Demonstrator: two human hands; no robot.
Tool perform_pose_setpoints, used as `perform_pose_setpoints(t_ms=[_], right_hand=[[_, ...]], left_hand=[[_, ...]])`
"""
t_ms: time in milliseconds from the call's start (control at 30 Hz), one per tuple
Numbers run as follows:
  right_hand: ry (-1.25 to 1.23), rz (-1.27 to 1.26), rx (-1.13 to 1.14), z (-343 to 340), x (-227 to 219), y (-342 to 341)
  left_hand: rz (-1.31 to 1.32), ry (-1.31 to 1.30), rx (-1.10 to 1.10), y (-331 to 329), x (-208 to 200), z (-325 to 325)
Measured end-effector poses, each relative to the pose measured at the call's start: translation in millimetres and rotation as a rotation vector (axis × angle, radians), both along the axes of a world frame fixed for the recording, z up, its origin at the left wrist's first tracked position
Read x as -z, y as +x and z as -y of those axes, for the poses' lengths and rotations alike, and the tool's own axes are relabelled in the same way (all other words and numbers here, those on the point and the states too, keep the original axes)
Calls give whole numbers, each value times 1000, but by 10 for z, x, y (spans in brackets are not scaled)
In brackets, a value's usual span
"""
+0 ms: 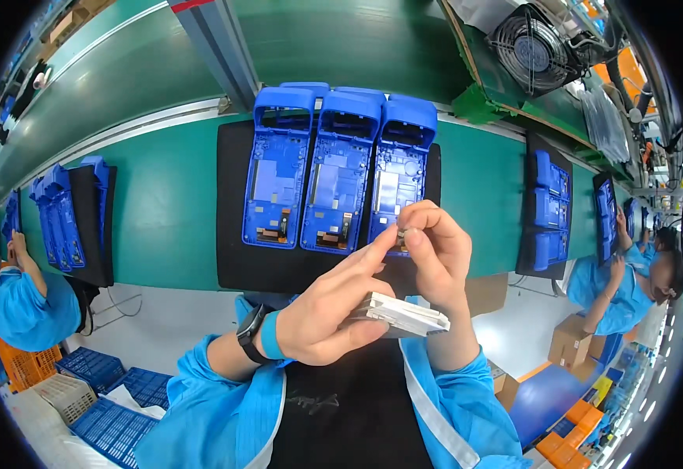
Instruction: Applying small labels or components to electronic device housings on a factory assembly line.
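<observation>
Blue plastic housings [336,176], three side by side, lie on a black mat [230,219] on the green bench [166,211], their hollow interiors facing up. My right hand [439,258] pinches a small piece [402,233] between thumb and index finger, above the lower end of the right-hand housing; the piece is too small to identify. My left hand [322,316] grips a white stack [408,315] of flat, layered parts near the palm, short of the mat's front edge. Its extended fingertips reach just beside the small piece; contact cannot be confirmed. Caution: if the right-hand pinch slackens, the small piece could fall into the housing below and lodge among the inner parts. If the left grip loosens while those fingers stretch forward, the stack could slip or its layers fan apart. A low wrist could knock a housing out of line. Markings: no brand is legible. Small pale patches [285,211] inside the housings resemble labels, but any print is too small to read. Pale marks [312,404] on my dark shirt [349,430] form no readable word. No writing is discernible on the stack.
</observation>
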State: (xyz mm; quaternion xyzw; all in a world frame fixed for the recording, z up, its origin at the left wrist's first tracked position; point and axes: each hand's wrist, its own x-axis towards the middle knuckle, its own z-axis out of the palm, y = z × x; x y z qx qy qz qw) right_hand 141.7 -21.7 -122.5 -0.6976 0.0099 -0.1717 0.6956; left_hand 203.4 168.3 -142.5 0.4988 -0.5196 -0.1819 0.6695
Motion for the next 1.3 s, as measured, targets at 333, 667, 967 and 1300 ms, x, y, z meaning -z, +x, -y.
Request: perform_pose_setpoints(t_ms=[333,667,967,1300], right_hand=[[-254,96,70,1,-29,-8],[-507,178,160,21,-5,65],[-411,132,64,87,-33,46],[-417,101,118,80,17,67]], left_hand=[[67,56,-41,-37,-138,-14],[109,85,-60,0,-156,12],[74,117,-56,-9,-117,26],[-5,104,-14,3,-70,25]])
